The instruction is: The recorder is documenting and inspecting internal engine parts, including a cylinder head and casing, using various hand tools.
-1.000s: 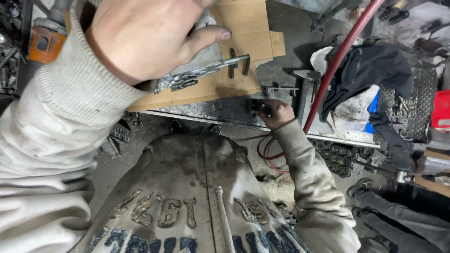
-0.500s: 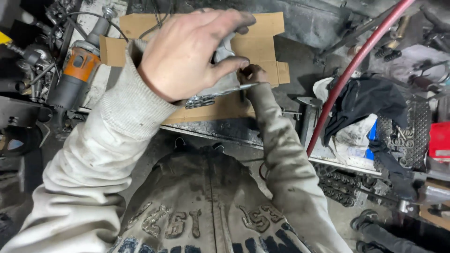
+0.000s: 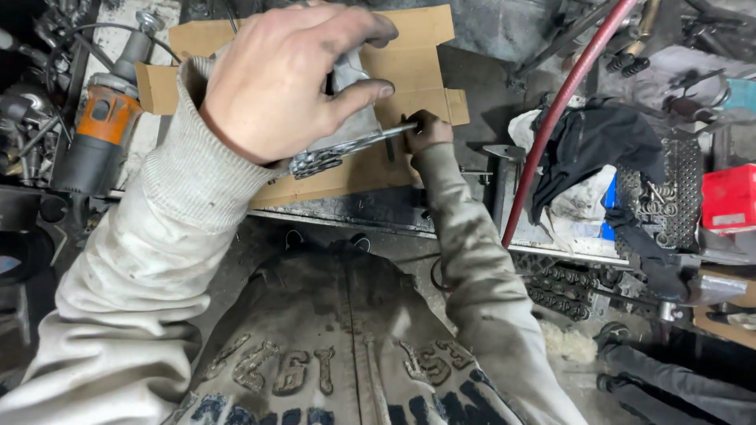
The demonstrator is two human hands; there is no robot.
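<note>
My left hand (image 3: pixel 283 83) is raised close to the camera, thumb and fingers closed around a grey metal tool (image 3: pixel 346 145). The tool's bright jointed end points left and its thin end points right. Below it a flat brown cardboard sheet (image 3: pixel 417 39) lies on the workbench. My right hand (image 3: pixel 429 130) reaches out to the cardboard's right part. Its fingers are curled beside a small dark bolt (image 3: pixel 390 148), close to the tool's thin tip. What those fingers grip is hidden. Both sleeves are pale and dirty.
An orange and grey angle grinder (image 3: pixel 102 126) lies at the left of the bench. A red hose (image 3: pixel 559 102) runs diagonally on the right, past a dark cloth (image 3: pixel 598 142), a red box (image 3: pixel 728 197) and a chain (image 3: pixel 559 283) at the bench edge.
My right hand has moved up from the bench's front edge onto the cardboard. My left hand has stayed raised with the tool while the view shifted right and down.
</note>
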